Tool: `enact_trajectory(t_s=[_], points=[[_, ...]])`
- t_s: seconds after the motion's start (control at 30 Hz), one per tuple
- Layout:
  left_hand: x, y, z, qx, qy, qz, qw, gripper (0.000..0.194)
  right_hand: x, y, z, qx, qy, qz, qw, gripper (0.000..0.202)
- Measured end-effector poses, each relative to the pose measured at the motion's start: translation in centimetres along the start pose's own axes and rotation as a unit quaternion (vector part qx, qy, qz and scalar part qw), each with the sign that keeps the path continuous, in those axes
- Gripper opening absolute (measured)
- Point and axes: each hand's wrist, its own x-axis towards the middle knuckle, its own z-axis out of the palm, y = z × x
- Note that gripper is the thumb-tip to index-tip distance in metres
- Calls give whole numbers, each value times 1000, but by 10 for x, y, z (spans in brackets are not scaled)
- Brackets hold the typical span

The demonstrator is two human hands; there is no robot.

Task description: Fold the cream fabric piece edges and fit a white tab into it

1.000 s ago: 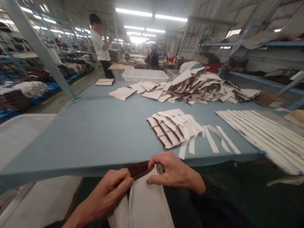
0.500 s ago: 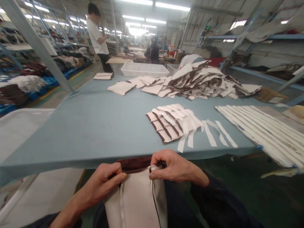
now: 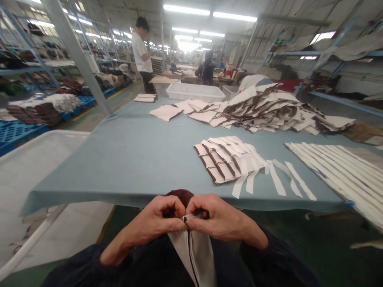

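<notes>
Bright ceiling tubes (image 3: pixel 186 10) light a long workshop, and a blue-green cloth covers the desk (image 3: pixel 128 163) nearest the camera. At the middle of its front edge, on the wearer's side, hangs a pale fabric piece (image 3: pixel 202 249) with a dark brown part showing behind its top. Its upper end is pinched in both hands: the left grip (image 3: pixel 154 219) and the right grip (image 3: pixel 223 221) are closed on it, thumbs nearly meeting at a dark-lined seam. Whether the brown part touches the desk edge, I cannot tell.

Just beyond, right of centre near the front edge, lie rows of pale, brown-edged bundles (image 3: pixel 211 167) with white strips (image 3: pixel 277 181) over them and more strips to their right. Long pale lengths (image 3: pixel 338 171) lie at the right edge, reaching the front right corner. Along the far edge a large heap (image 3: pixel 269 111) of pale and brown pieces spreads toward the right corner, and a small stack (image 3: pixel 145 97) sits by the far left corner. Past that corner stands a person (image 3: pixel 140 50) in a white top.
</notes>
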Motion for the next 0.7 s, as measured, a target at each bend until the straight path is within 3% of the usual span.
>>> enact_trajectory(t_s=[0.17, 0.37, 0.57, 0.7], points=[[5, 0, 8, 4, 11, -37, 999, 33, -3, 5, 2, 9, -10, 19, 1000, 14], [5, 0, 13, 74, 36, -26, 996, 40, -3, 6, 1, -55, 6, -8, 998, 11], [4, -5, 8, 96, -27, -6, 995, 38, -7, 6, -3, -56, -12, 1, 998, 11], [3, -1, 4, 175, -50, 15, 983, 27, -8, 10, -3, -70, -20, 11, 997, 5]])
